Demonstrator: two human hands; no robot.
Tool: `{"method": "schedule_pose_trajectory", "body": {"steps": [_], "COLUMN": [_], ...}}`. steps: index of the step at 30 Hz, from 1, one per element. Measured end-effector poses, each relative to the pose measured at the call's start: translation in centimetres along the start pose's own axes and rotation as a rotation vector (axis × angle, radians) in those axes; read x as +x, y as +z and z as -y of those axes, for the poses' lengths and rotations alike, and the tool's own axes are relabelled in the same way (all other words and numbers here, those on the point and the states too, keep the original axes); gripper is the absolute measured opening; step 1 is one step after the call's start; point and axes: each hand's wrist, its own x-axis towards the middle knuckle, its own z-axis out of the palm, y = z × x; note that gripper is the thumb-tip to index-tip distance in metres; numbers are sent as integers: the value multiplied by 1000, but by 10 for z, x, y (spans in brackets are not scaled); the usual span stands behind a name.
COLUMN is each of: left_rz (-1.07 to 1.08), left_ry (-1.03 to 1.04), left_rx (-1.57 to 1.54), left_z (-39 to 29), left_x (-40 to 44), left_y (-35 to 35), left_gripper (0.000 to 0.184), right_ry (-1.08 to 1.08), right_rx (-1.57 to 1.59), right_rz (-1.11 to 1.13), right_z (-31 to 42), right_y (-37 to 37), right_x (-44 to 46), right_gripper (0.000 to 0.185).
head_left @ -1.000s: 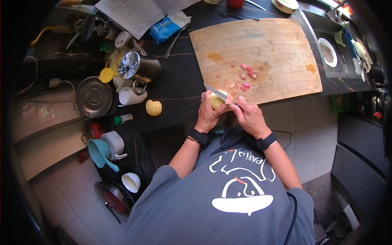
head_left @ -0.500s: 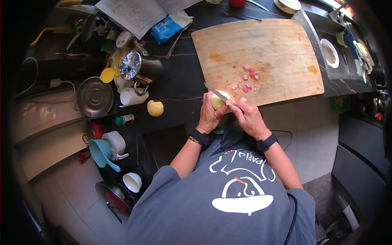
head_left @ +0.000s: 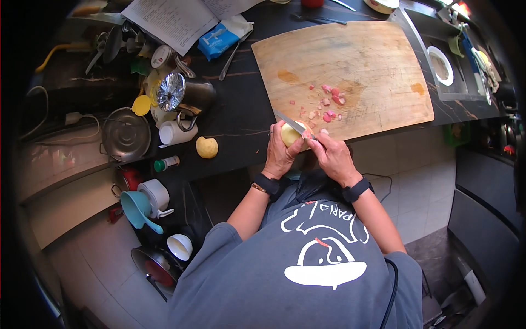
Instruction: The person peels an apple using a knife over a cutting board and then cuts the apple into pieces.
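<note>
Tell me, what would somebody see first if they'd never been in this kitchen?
Probably the big wooden board at the top middle, with little pink pieces scattered on its nearer part. By its near left corner, the left hand holds a round, pale yellow thing, and the right hand holds a knife across it. The white cartoon on the grey shirt below stands out too.

Left of the cutting board (head_left: 361,60), a strip of dark counter (head_left: 241,112) is lying open for a hand to pass. Farther left, the metal jug (head_left: 198,97), white cup (head_left: 176,132) and peeled ball (head_left: 207,147) are blocking the way.
</note>
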Motion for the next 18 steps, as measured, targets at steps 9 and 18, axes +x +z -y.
{"method": "schedule_pose_trajectory", "body": {"steps": [9,18], "left_rz": [-11,30], "left_ry": [42,35], "left_rx": [-6,-72], "left_z": [3,8], "left_x": [-1,-7], "left_y": [0,-1], "left_gripper": [81,85], "right_ry": [85,62], "right_rx": [3,105], "right_rz": [18,51], "right_z": [-4,-8], "right_y": [-3,-7], "right_x": [7,2], "right_gripper": [28,26]}}
